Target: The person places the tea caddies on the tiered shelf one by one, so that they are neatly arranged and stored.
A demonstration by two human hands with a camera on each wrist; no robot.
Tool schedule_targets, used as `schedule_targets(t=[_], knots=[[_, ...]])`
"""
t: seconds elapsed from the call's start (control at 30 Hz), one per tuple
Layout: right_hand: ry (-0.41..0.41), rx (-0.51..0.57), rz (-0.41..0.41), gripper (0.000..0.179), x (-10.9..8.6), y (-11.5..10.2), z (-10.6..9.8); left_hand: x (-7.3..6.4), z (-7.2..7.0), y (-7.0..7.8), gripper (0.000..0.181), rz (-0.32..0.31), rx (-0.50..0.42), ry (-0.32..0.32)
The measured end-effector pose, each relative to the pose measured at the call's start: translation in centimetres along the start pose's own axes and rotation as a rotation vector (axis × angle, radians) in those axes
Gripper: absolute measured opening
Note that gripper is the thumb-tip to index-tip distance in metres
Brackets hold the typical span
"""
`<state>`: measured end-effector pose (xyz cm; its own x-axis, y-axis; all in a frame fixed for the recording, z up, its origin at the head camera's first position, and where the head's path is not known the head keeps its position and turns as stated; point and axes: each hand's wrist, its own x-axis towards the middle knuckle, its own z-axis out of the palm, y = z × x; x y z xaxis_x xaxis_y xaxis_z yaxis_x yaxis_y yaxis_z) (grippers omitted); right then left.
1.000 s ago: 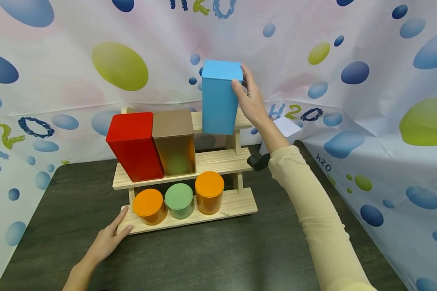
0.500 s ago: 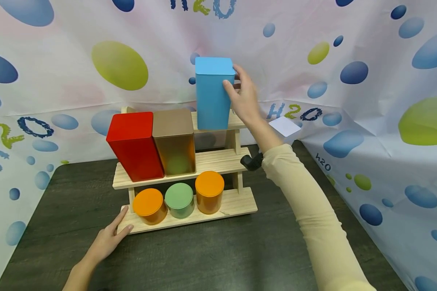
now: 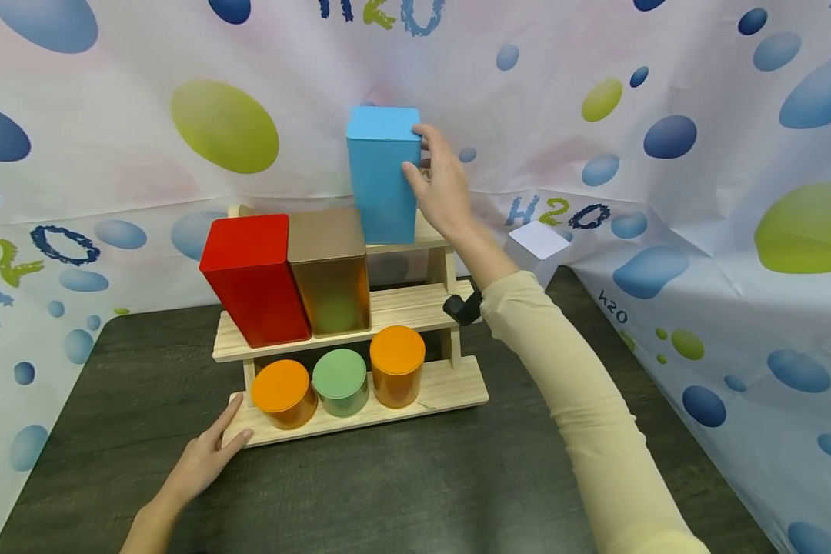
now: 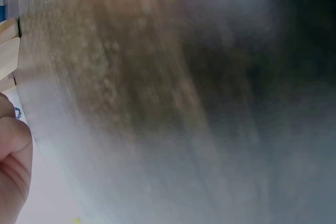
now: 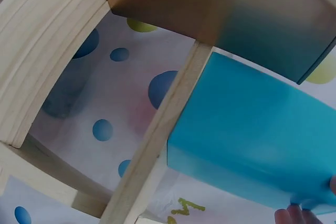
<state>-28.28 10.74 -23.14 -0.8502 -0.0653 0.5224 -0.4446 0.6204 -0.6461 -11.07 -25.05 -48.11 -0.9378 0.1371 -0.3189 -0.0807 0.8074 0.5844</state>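
Note:
My right hand [image 3: 443, 181] grips the right side of a tall light-blue canister [image 3: 384, 177], thumb in front and fingers near the lid. The canister is upright at the top tier of a wooden three-tier rack [image 3: 422, 304]; whether its base touches the board I cannot tell. In the right wrist view the blue canister [image 5: 252, 135] lies along the top board [image 5: 157, 140]. My left hand [image 3: 197, 454] holds the left front corner of the bottom tier between thumb and fingers. In the left wrist view only part of that hand [image 4: 13, 150] shows beside a blurred surface.
A red canister [image 3: 256, 285] and a gold canister [image 3: 330, 277] stand side by side on the middle tier. Below are two orange-lidded round tins [image 3: 284, 392] and a green-lidded one [image 3: 341, 382]. A white box [image 3: 538, 246] stands behind my right forearm, near the patterned backdrop.
My right hand has carried the blue canister leftward and slightly up in the head view, along the top tier toward the gold canister. My left hand stays on the rack.

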Motion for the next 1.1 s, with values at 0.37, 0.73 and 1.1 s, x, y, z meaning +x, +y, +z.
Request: schedule_targets(t=[0.37, 0.73, 1.1], knots=[[-0.152, 0.097, -0.029, 0.045, 0.5, -0.9, 0.7, 0.0, 0.2, -0.1, 0.079, -0.007, 0.006, 0.005], [-0.258, 0.269, 0.068, 0.045, 1.0, -2.8, 1.0, 0.1, 0.1, -0.1, 0.077, 0.034, 0.004, 0.019], [-0.342, 0.373, 0.063, 0.047, 1.2, -4.3, 3.3, 0.1, 0.3, -0.3, 0.076, 0.039, 0.004, 0.019]])
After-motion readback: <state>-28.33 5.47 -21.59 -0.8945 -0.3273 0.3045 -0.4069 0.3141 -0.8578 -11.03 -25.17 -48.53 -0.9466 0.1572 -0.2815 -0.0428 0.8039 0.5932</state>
